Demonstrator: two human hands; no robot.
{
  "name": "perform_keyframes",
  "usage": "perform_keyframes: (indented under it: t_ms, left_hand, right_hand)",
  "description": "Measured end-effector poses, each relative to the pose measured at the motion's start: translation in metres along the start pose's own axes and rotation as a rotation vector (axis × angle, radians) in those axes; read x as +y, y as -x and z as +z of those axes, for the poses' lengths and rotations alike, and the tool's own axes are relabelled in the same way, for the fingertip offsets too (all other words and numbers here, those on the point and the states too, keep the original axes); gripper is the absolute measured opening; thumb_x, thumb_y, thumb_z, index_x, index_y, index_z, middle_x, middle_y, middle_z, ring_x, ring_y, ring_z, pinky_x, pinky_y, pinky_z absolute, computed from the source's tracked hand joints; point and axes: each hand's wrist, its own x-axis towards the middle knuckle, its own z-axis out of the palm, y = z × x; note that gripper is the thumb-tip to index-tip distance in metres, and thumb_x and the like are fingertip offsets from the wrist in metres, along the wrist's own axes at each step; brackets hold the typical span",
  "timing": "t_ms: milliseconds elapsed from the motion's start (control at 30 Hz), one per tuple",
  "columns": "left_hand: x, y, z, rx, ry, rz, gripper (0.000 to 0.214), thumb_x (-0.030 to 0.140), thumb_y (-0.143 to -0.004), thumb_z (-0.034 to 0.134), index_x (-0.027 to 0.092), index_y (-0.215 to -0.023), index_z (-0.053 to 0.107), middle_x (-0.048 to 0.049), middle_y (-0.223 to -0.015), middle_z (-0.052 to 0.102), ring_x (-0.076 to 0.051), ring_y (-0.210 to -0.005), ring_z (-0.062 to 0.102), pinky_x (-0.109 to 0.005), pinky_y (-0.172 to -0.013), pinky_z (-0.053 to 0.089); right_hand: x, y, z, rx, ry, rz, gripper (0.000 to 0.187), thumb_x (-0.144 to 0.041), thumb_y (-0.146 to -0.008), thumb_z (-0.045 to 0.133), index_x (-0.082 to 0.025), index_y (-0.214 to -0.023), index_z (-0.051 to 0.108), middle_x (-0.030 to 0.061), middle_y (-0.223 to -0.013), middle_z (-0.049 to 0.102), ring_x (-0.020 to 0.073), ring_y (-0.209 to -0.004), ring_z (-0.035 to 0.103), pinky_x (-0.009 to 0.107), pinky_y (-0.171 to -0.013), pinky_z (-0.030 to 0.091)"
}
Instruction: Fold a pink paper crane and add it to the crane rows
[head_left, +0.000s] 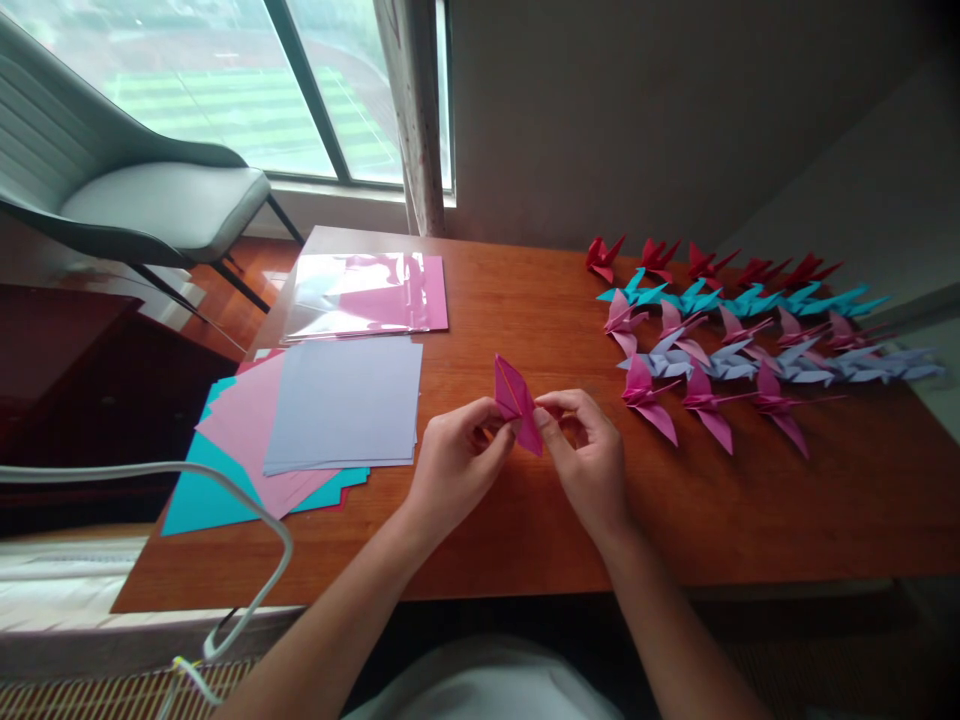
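A magenta folded paper crane (516,398) is held between my two hands above the middle of the table. My left hand (465,447) pinches its left side between thumb and fingers. On the other side, my right hand (587,450) grips the paper with thumb and forefinger. The paper stands tilted, one point upward and another downward; the parts under my fingertips are hidden. To the right of my hands sit finished magenta paper cranes (703,398) in a short row.
Behind those, rows of white (735,360), pink (622,318), turquoise (697,297) and red cranes (600,258) run along the wooden table (517,540). White sheets (345,405) lie over pink and turquoise paper at left. A clear packet (360,295) is behind; a white cable (262,510) loops at front left.
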Motion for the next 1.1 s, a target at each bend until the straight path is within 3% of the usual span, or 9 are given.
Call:
perform_keyframes:
  t_ms: [200,533,867,1100]
  left_hand:
    - [0.001,0.0,0.001,0.005,-0.025,0.0,0.012,0.021,-0.089,0.062,0.017,-0.08,0.069,-0.0009,-0.07,0.067,-0.011,-0.061,0.054,-0.02,-0.056,0.043]
    - [0.0,0.0,0.002,0.001,-0.024,0.004,0.01,0.021,-0.089,0.062,0.018,-0.085,0.071,-0.0016,-0.074,0.071,-0.012,-0.061,0.058,-0.02,-0.058,0.046]
    - [0.004,0.001,0.002,-0.027,-0.032,0.008,0.014,0.017,-0.089,0.056,0.017,-0.082,0.069,-0.0007,-0.071,0.067,-0.012,-0.06,0.056,-0.021,-0.057,0.045]
    - [0.005,0.002,0.002,-0.022,-0.025,0.022,0.015,0.012,-0.085,0.053,0.017,-0.081,0.067,-0.0005,-0.072,0.067,-0.012,-0.061,0.056,-0.022,-0.058,0.044]
  right_hand:
    - [-0.001,-0.003,-0.002,0.018,0.052,-0.071,0.004,-0.028,-0.091,0.066,-0.024,-0.091,0.066,0.0044,-0.093,0.065,0.0197,-0.082,0.061,0.032,-0.066,0.05]
    - [-0.001,0.002,-0.002,0.001,0.03,-0.06,0.002,-0.024,-0.09,0.066,-0.024,-0.092,0.065,0.0028,-0.09,0.067,0.0171,-0.071,0.058,0.033,-0.064,0.049]
    - [-0.009,0.001,-0.003,0.046,0.196,-0.204,0.008,-0.019,-0.091,0.06,-0.026,-0.088,0.062,0.0034,-0.085,0.065,0.0204,-0.076,0.061,0.033,-0.064,0.051]
    - [-0.01,0.003,-0.001,0.063,0.266,-0.289,0.013,-0.012,-0.091,0.059,-0.025,-0.091,0.062,0.0044,-0.087,0.066,0.0216,-0.082,0.064,0.035,-0.072,0.053]
